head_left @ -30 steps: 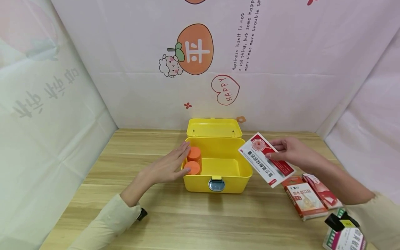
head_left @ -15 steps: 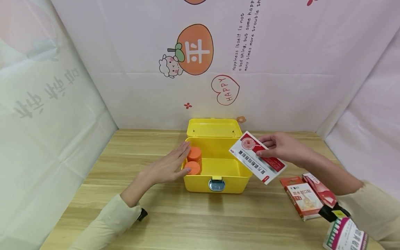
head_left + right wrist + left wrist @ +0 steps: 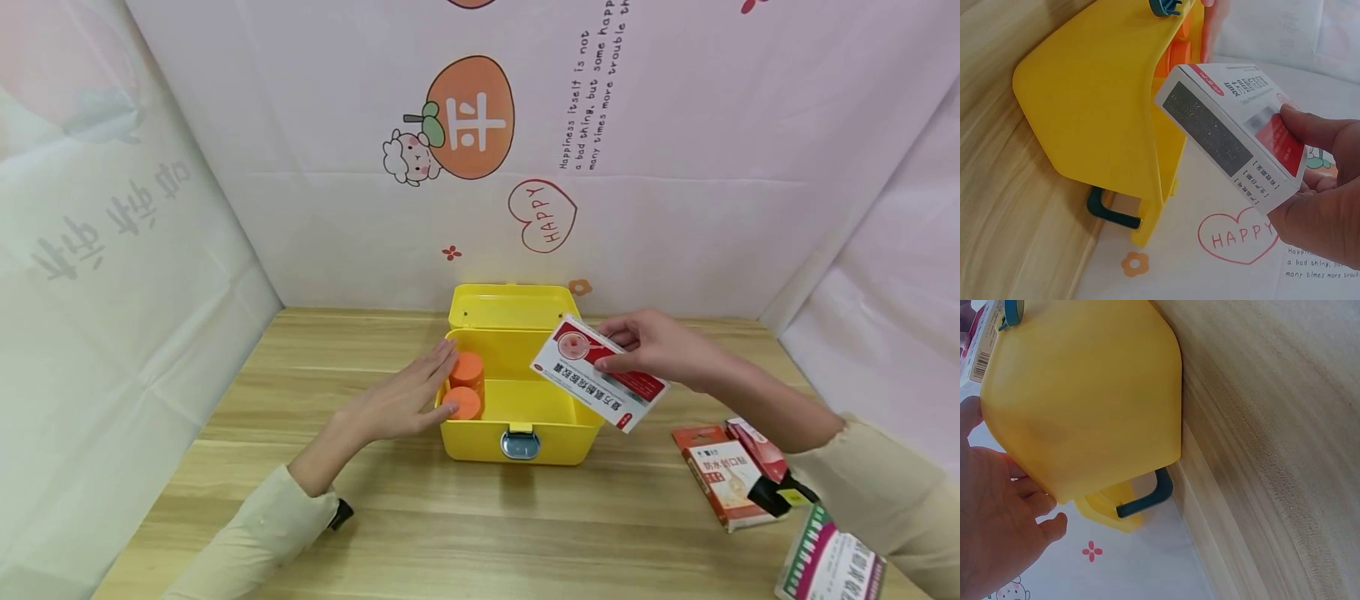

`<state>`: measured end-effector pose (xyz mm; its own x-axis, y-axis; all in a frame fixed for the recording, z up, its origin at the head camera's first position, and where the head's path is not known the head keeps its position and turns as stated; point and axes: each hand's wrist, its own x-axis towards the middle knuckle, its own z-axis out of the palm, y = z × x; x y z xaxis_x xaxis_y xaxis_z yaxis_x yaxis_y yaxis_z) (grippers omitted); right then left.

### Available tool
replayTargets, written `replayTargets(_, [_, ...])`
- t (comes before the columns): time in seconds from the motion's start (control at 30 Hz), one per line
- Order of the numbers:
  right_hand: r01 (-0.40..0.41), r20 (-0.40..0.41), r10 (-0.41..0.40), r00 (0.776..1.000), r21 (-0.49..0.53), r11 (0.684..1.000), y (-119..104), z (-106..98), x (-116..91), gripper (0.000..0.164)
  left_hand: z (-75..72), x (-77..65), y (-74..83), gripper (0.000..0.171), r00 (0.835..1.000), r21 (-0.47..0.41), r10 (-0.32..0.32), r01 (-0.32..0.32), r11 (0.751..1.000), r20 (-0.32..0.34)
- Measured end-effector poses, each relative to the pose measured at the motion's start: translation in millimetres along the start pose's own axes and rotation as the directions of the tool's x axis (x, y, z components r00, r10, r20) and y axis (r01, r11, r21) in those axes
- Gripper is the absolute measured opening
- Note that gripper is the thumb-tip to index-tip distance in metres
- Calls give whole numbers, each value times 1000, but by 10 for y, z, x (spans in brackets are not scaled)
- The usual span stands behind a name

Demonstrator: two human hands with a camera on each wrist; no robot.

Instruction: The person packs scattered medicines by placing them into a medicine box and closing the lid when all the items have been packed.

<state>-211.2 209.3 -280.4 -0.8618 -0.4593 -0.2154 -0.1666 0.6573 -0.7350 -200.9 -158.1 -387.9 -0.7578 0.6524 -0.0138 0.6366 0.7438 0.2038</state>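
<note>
A yellow storage box (image 3: 480, 442) stands with its lid (image 3: 513, 307) swung back. Two orange-capped containers (image 3: 467, 368) sit in its left end. My left hand (image 3: 397, 396) rests on the box's left rim with its fingers fairly straight; in the left wrist view the fingertips (image 3: 1040, 503) touch the rim. My right hand (image 3: 656, 350) pinches a white and red medicine box (image 3: 596, 375) between thumb and fingers, tilted above the right part of the yellow box. The right wrist view shows the medicine box's printed end (image 3: 1210, 128) near the opening.
To the right on the wooden table (image 3: 450, 533) lie an orange and white plaster box (image 3: 723, 479), a red and white box (image 3: 757, 442) partly behind the right wrist, and a green, white and magenta box (image 3: 828, 558). Printed cloth walls (image 3: 337, 242) stand behind and at both sides.
My right hand has moved left with the medicine box, from beside the yellow box to over its right part. My left hand has stayed in place.
</note>
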Motion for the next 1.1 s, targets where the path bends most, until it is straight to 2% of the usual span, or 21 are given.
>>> replayTargets(0.2, [0, 7, 0, 1000, -22, 1000, -89, 32, 76, 50, 11, 1, 0, 82, 1000, 0, -9, 9, 1000, 0])
replayTargets(0.57, [47, 3, -47, 999, -99, 994, -188, 72, 215, 43, 22, 6, -18, 82, 1000, -6, -8, 8, 1000, 0])
replayTargets(0.93, [23, 14, -21, 1000, -106, 994, -277, 115, 330, 40, 21, 14, -23, 83, 1000, -11, -21, 21, 1000, 8])
replayTargets(1.1, [39, 33, -36, 999, -109, 993, -279, 141, 382, 38, 13, 13, -14, 83, 1000, -23, -28, 28, 999, 13])
